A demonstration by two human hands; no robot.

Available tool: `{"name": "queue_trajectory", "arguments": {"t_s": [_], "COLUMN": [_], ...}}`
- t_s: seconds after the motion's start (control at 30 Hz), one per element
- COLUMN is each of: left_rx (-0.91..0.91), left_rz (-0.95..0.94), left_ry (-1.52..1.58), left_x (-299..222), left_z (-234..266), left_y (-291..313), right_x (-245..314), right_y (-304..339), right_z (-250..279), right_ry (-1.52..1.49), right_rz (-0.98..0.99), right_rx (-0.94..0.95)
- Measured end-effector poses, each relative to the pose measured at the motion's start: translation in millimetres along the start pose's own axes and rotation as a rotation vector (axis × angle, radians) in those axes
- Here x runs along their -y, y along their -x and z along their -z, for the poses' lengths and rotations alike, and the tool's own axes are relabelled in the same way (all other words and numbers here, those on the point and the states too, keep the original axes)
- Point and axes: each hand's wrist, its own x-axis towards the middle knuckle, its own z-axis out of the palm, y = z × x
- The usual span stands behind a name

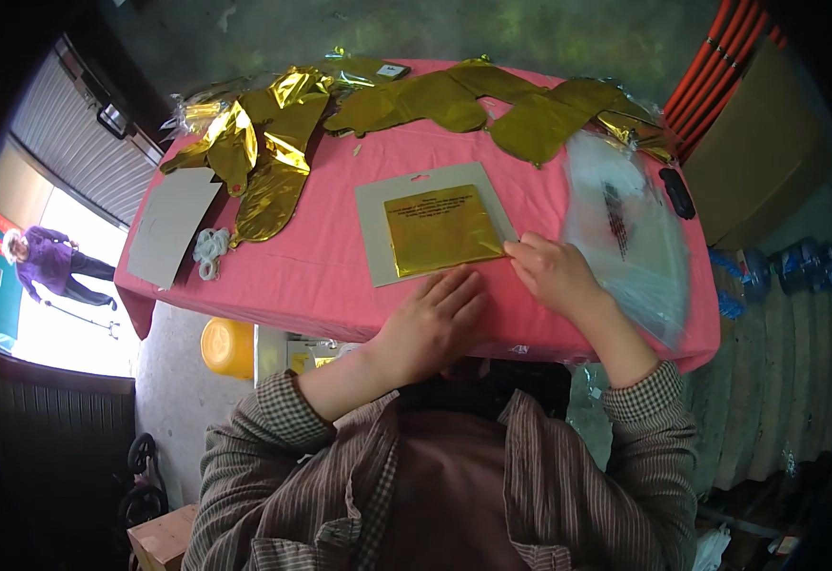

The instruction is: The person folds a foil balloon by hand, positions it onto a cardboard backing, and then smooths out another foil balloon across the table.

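In front of me on the pink cloth lies a clear bag holding a grey card [375, 228] and a folded gold foil balloon [440, 238], with small dark print showing over the foil. My left hand [435, 319] rests at the bag's near edge, its fingers stretched out and lying flat. With thumb and fingers pressed together, my right hand [554, 274] pinches the bag's near right corner. Right of that hand is a stack of clear plastic bags [639, 247] with dark print. Flat gold foil balloons [406, 103] spread along the table's far side.
A loose grey card [170, 224] and a coil of pale ribbon [210, 249] lie at the left. A black object [676, 193] sits at the right edge. Below the table's left side stands a yellow bucket [227, 347]. A person [54, 262] with a stick is outside the doorway.
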Motion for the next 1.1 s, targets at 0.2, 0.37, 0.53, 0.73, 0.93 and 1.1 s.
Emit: {"name": "queue_trajectory", "arguments": {"t_s": [0.2, 0.37, 0.53, 0.73, 0.93, 1.1], "left_rx": [-0.059, -0.257, -0.157, -0.106, -0.085, -0.080], "left_rz": [0.008, 0.232, 0.210, 0.221, 0.188, 0.179], "left_ry": [0.292, 0.263, 0.268, 0.320, 0.290, 0.293], "left_x": [11.5, 56.5, 71.3, 76.7, 73.9, 71.6], "left_z": [28.5, 31.9, 18.1, 15.7, 18.1, 22.0], "left_y": [22.7, 14.1, 7.9, 13.1, 13.5, 16.1], "right_x": [6.7, 29.9, 51.7, 57.3, 62.5, 69.2], "right_y": [-2.9, -11.7, -18.5, -26.7, -30.3, -36.1], "right_z": [12.6, 3.1, -16.4, -15.1, -18.3, -14.8], "right_ry": [-0.050, -0.277, -0.322, -0.226, -0.241, -0.136], "right_rz": [-0.074, 0.104, 0.092, -0.026, 0.098, 0.141], "right_rx": [-0.064, -0.134, -0.147, 0.093, 0.010, 0.116]}}
